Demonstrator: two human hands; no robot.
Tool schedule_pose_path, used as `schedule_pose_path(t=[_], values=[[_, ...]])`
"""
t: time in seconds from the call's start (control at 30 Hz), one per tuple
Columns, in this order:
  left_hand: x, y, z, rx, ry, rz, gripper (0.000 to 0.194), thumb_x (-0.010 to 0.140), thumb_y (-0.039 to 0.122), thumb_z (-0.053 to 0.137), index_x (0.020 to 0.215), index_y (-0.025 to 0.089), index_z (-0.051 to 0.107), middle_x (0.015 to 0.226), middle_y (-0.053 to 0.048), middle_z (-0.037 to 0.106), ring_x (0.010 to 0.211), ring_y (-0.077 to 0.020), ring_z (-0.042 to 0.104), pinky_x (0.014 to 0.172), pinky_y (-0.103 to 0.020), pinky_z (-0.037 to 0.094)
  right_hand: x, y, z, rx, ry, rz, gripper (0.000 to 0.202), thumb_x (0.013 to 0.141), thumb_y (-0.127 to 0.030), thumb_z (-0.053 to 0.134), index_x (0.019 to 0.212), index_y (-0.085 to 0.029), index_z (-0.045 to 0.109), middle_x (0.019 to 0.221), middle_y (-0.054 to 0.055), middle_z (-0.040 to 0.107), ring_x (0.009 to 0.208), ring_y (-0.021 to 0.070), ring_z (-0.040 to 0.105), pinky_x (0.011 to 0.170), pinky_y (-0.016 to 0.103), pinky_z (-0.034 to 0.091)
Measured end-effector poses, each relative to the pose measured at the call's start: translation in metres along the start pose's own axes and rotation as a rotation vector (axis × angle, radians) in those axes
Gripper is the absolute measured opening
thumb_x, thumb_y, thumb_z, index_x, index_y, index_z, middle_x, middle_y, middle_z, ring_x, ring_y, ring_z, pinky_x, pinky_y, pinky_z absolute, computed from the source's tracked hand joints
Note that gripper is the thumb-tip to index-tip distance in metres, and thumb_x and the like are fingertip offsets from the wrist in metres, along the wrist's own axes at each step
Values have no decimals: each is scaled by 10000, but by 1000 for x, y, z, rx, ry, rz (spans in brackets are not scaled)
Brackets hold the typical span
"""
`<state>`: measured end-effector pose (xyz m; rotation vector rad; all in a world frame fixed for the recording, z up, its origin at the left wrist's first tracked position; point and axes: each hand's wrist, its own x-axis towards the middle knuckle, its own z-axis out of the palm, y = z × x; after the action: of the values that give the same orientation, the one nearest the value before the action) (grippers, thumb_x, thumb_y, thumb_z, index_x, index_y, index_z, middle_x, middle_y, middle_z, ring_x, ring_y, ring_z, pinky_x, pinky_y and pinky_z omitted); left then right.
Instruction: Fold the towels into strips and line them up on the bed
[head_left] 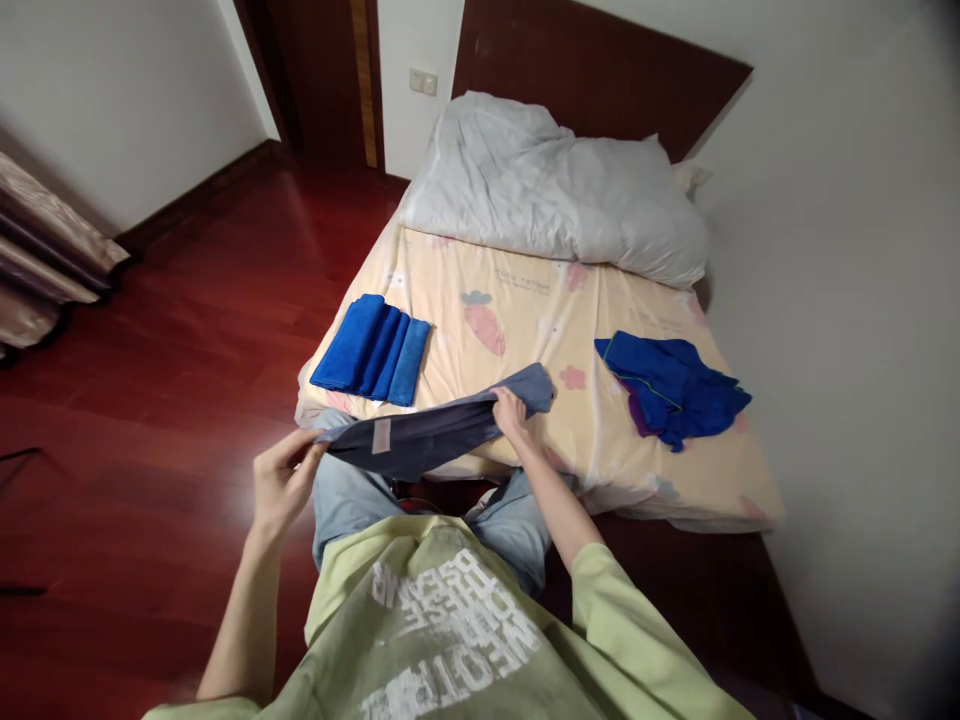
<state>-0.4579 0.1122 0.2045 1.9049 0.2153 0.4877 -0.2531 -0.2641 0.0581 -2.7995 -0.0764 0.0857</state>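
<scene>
I hold a grey-blue cloth (427, 432) stretched between both hands at the foot of the bed (525, 300). My left hand (283, 478) pinches its left end, out over the floor. My right hand (511, 412) grips its right end above the mattress edge. A small pale label shows on the cloth near its left end. To the left on the bed lies a row of folded bright blue towels (373, 349). On the right lies a crumpled heap of blue cloths (671, 388), with a purple one showing under it.
A white duvet (555, 185) is bunched at the head of the bed against a dark headboard. Red-brown wooden floor (150, 400) spreads to the left. A white wall runs close along the bed's right side. Curtains hang at the far left.
</scene>
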Motion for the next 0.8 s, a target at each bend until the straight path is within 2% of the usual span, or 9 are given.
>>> schedule_pose_path(t=[0.1, 0.2, 0.37, 0.47, 0.57, 0.63, 0.73, 0.8], values=[[13, 2, 0, -171, 82, -126, 227, 886, 372, 717, 955, 159, 755, 553, 22, 598, 444, -109, 492, 429, -229, 370, 2, 42, -20, 229, 158, 133, 509, 857, -72, 409, 1273, -148, 693, 1075, 108, 764, 825, 196, 721, 911, 329, 571], [35, 9, 9, -358, 127, -155, 288, 843, 401, 766, 948, 134, 747, 595, -16, 663, 488, -149, 585, 433, -246, 422, -2, 80, -49, 376, 290, 222, 510, 851, -121, 402, 1286, -99, 667, 873, 101, 772, 635, 194, 707, 814, 327, 595], [79, 31, 23, -461, 128, -87, 373, 785, 449, 840, 916, 116, 735, 707, -44, 720, 585, -182, 687, 550, -297, 564, -18, 128, -113, 393, 468, 271, 419, 858, -193, 450, 1183, -73, 686, 830, 130, 770, 656, 206, 740, 696, 286, 583], [104, 46, 28, -457, 76, -47, 370, 788, 434, 841, 899, 100, 726, 626, -10, 663, 501, -145, 631, 492, -269, 528, -34, 150, -154, 361, 525, 271, 376, 878, -229, 493, 1147, -79, 709, 727, 104, 744, 593, 208, 718, 630, 278, 567], [129, 59, 34, -448, 53, -37, 325, 781, 373, 842, 870, 89, 713, 567, 30, 601, 380, -87, 502, 360, -228, 389, -53, 164, -192, 341, 573, 270, 324, 881, -243, 555, 1111, -106, 737, 727, 93, 744, 515, 198, 675, 588, 286, 546], [146, 66, 39, -457, 60, -51, 273, 800, 329, 828, 821, 96, 687, 556, 44, 583, 359, -60, 457, 328, -217, 322, -68, 172, -214, 327, 588, 295, 287, 865, -230, 603, 1080, -118, 757, 743, 86, 749, 488, 187, 652, 585, 291, 534], [166, 74, 49, -448, 39, -82, 243, 895, 291, 758, 801, 95, 649, 514, 53, 545, 463, -69, 573, 394, -177, 338, -92, 181, -243, 322, 587, 340, 264, 865, -213, 639, 1072, -129, 780, 727, 70, 741, 510, 184, 651, 602, 295, 529], [175, 78, 55, -438, 20, -97, 228, 936, 265, 720, 824, 84, 639, 499, 58, 531, 574, -98, 663, 449, -171, 388, -109, 188, -259, 334, 578, 292, 228, 866, -194, 659, 1042, -146, 796, 824, 88, 764, 625, 186, 693, 657, 294, 542]])
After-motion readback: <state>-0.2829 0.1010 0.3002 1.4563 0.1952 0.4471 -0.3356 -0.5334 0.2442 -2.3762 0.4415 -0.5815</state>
